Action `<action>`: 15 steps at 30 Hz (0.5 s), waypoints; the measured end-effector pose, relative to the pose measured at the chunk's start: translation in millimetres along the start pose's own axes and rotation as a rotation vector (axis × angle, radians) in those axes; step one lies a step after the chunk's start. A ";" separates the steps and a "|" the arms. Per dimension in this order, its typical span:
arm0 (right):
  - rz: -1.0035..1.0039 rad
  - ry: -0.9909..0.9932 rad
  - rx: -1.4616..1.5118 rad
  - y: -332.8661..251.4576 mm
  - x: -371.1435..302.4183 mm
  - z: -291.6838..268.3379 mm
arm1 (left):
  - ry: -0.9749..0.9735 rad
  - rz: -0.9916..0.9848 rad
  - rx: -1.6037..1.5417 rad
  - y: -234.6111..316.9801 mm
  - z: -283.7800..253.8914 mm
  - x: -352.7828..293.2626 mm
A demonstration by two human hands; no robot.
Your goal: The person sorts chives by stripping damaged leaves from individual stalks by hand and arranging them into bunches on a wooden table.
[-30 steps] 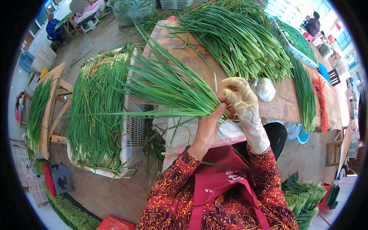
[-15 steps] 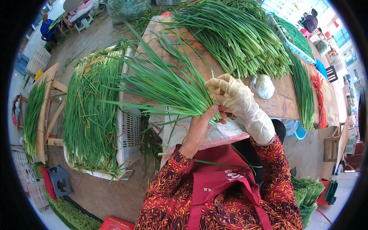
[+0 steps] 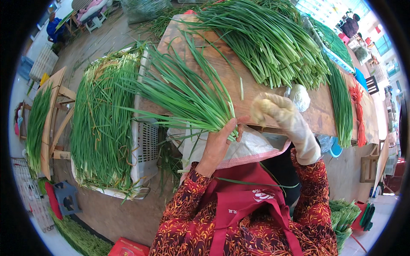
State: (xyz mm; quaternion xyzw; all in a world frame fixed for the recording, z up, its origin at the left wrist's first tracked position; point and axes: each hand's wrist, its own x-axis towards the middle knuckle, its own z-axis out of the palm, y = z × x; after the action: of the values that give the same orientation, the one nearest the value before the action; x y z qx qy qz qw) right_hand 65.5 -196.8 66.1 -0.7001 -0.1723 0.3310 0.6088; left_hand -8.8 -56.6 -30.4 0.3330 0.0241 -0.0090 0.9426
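My bare left hand (image 3: 218,145) is closed around the pale stem ends of a bunch of garlic chives (image 3: 183,102), whose green leaves fan out to the upper left over the table edge. To the right of the bunch, apart from it, is my right hand (image 3: 279,114) in a cream glove. Its fingers are bent inward and slightly blurred; anything between them is hidden. A white sack with a pink edge (image 3: 252,149) lies over my lap beneath both hands. A loose chive leaf (image 3: 256,182) lies across my red apron (image 3: 247,205).
A large chive pile (image 3: 273,47) lies on the wooden table (image 3: 192,55), near a white ball (image 3: 300,98), a thinner chive bundle (image 3: 339,102) and red ties (image 3: 358,111). Left stands a white crate (image 3: 147,147) heaped with chives. Other people (image 3: 55,29) sit far off.
My right hand has moved away from the bunch, to the right and slightly down. My left hand still grips the chives, shifted slightly left and down.
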 end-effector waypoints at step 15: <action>-0.156 0.329 -0.904 20.0 29.6 31.6 | 0.131 0.097 0.068 -8.9 11.2 5.5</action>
State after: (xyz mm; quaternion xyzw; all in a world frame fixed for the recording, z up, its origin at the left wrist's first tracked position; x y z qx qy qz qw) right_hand 62.4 -158.4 38.0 -0.9224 -0.2524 0.0614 0.2859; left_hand -3.2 -70.6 -27.6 0.3655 0.0694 0.0574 0.9264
